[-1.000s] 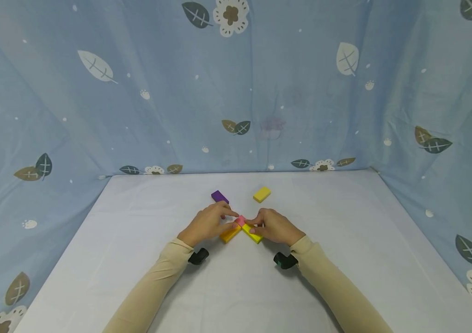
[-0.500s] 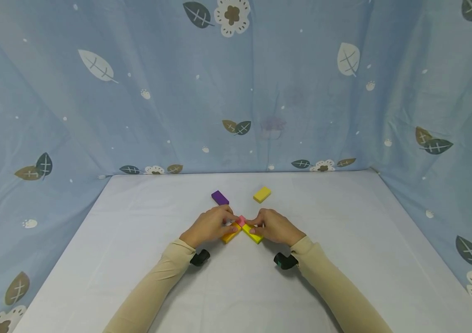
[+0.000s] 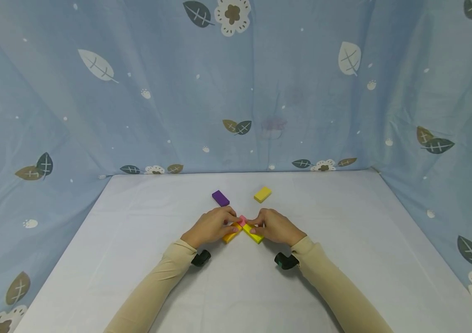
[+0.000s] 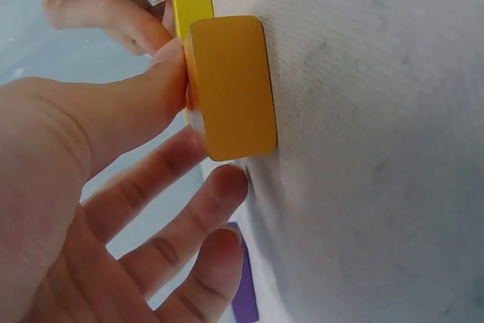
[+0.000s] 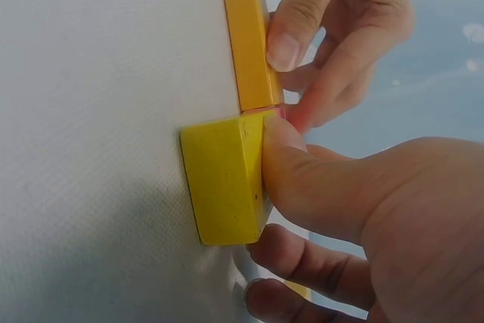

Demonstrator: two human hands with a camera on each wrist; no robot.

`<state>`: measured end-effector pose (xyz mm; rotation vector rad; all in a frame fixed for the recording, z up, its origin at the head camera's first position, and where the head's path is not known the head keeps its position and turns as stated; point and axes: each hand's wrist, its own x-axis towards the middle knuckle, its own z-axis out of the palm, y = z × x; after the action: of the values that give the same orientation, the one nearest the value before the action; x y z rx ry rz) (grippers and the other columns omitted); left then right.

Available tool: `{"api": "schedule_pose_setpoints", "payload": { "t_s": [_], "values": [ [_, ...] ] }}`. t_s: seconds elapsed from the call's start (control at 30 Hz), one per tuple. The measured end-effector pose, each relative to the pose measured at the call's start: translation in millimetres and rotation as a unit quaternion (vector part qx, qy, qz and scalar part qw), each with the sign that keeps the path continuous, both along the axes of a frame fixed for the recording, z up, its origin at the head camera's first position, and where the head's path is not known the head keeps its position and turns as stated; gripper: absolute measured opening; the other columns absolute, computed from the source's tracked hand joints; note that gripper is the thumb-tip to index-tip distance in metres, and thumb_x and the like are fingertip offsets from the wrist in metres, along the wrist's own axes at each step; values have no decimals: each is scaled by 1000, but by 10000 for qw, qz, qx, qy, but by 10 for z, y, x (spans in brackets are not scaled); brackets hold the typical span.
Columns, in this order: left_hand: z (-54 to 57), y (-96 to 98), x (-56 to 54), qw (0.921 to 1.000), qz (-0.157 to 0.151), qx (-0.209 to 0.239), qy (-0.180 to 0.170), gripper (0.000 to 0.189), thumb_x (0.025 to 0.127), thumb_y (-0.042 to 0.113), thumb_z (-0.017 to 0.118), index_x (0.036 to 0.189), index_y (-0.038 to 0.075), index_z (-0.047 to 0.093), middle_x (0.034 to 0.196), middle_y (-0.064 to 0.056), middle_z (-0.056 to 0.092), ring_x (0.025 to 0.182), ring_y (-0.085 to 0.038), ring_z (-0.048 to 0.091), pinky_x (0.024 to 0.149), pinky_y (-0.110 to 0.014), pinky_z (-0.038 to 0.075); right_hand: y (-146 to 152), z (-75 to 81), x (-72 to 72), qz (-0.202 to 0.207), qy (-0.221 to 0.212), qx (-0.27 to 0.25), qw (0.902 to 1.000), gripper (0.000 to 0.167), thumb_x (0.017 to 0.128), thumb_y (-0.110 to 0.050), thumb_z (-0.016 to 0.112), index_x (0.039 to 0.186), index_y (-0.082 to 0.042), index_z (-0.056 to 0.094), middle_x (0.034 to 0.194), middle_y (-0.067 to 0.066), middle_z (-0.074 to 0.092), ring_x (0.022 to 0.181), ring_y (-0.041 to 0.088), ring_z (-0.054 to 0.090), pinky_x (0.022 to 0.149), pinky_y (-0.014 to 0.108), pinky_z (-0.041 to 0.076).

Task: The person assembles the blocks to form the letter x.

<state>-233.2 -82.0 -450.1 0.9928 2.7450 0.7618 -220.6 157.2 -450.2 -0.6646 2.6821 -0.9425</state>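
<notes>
Pinches orange block [image 4: 234, 88] with left grip [image 3: 211, 226], bright yellow block [image 5: 218, 183] with right grip [image 3: 276, 227], both against pink block [image 3: 242, 220]; wears black wrist camera [image 3: 287, 262] bearing unreadably small green mark [image 3: 279, 262].

By the orange block [image 3: 229, 237], the pink block [image 3: 242, 220] was partly covered by fingers [image 3: 255, 221]; its full shape could not be told.
</notes>
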Motion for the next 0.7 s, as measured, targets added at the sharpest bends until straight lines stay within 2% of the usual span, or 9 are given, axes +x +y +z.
{"api": "schedule_pose_setpoints", "payload": {
  "t_s": [0.27,0.7],
  "values": [
    [-34,7,-21,9995,-43,-236,226,29,96,25,75,123,16,78,112,2,70,96,-15,64,77,-34,56,0,-2,6,-2,-14,-18,10000,32,94,-13,76,125,-7,74,89,3,66,67,14,46,55,21,32],
    [-44,14,-18,9993,-33,-290,254,26,96,24,75,120,15,79,113,1,71,98,-16,64,79,-36,58,-15,6,7,33,108,89,9999,31,94,-13,76,124,-6,74,87,3,65,69,14,47,57,22,34]
  ]
}}
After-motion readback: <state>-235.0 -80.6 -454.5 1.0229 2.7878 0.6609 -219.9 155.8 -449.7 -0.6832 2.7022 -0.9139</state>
